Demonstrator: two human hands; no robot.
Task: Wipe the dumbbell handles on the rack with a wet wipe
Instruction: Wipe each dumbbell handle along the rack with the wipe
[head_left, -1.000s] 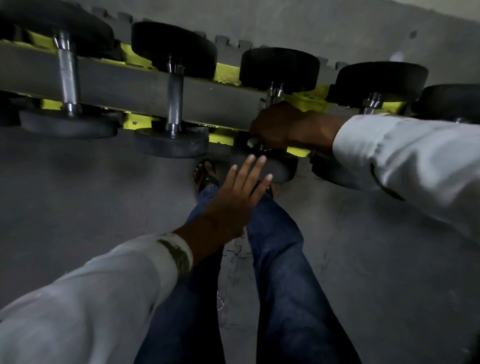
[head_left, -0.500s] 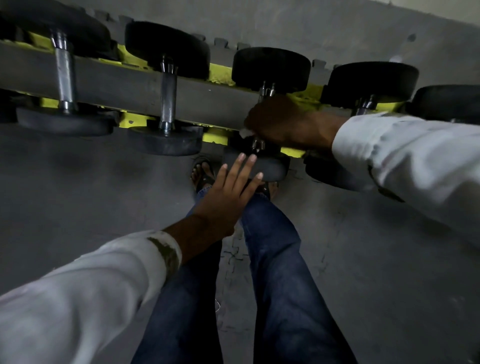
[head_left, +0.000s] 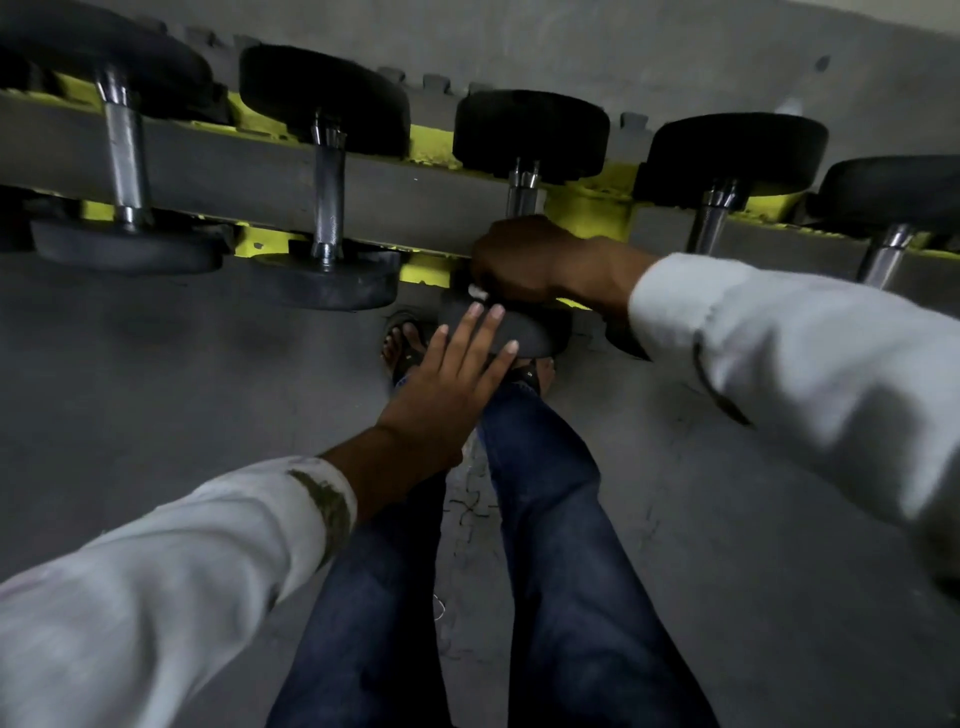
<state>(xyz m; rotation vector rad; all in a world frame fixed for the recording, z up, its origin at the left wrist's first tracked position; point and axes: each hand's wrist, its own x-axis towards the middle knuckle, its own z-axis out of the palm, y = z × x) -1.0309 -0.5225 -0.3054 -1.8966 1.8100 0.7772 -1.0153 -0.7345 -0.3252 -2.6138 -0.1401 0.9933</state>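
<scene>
Several black dumbbells with steel handles lie across a grey and yellow rack (head_left: 415, 202). My right hand (head_left: 524, 260) is curled round the handle (head_left: 522, 200) of the middle dumbbell, and a scrap of white wet wipe (head_left: 477, 292) shows under its fingers. Most of that handle is hidden by the hand. My left hand (head_left: 452, 379) reaches forward with straight fingers, whose tips lie on the near black head (head_left: 530, 332) of the same dumbbell.
To the left, two more dumbbell handles (head_left: 328, 197) (head_left: 123, 161) are bare; to the right, another two (head_left: 711, 221) (head_left: 883, 254). My jeans-clad legs (head_left: 550, 519) and sandalled feet stand on the grey floor just below the rack.
My left hand has moved forward until its fingertips reach the near head of the middle dumbbell. My right hand stays on the handle, shifting slightly along it.
</scene>
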